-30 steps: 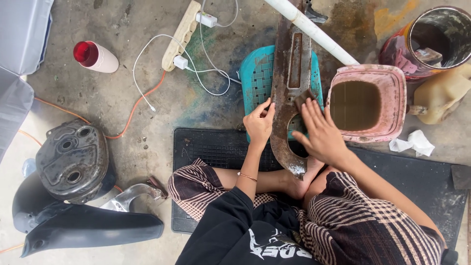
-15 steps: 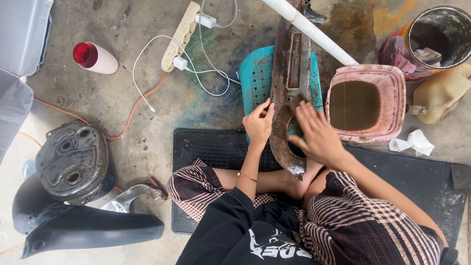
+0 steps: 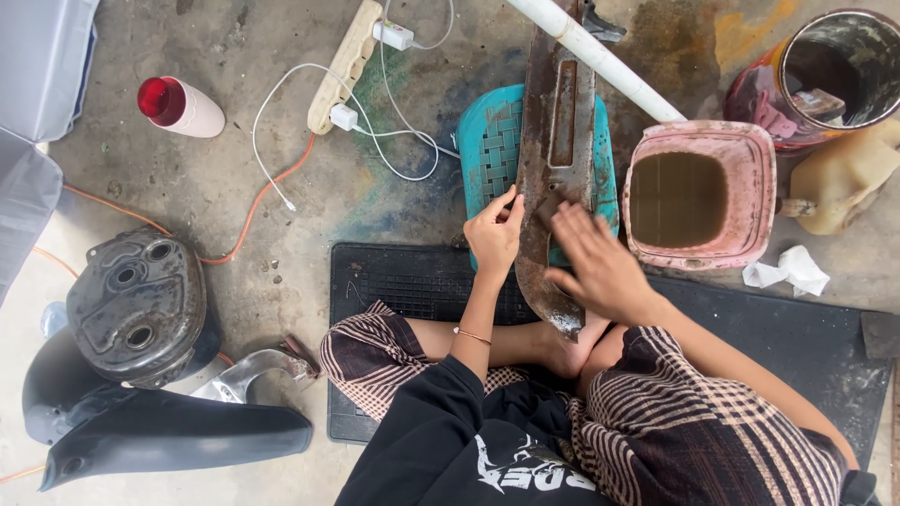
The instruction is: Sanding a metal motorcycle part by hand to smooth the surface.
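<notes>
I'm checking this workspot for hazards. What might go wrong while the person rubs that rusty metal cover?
1. The rusty metal cover has thin edges; the left hand grips one bare and the right hand rubs it, so a slip might cut skin.
2. The pink tub of murky water stands close by. A spill could run toward the power strip lying on the floor.

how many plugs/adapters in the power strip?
2. One white adapter sits at the far end of the cream power strip; a second white plug sits at its near end. Part of the strip runs off frame, so more may be hidden.
</notes>
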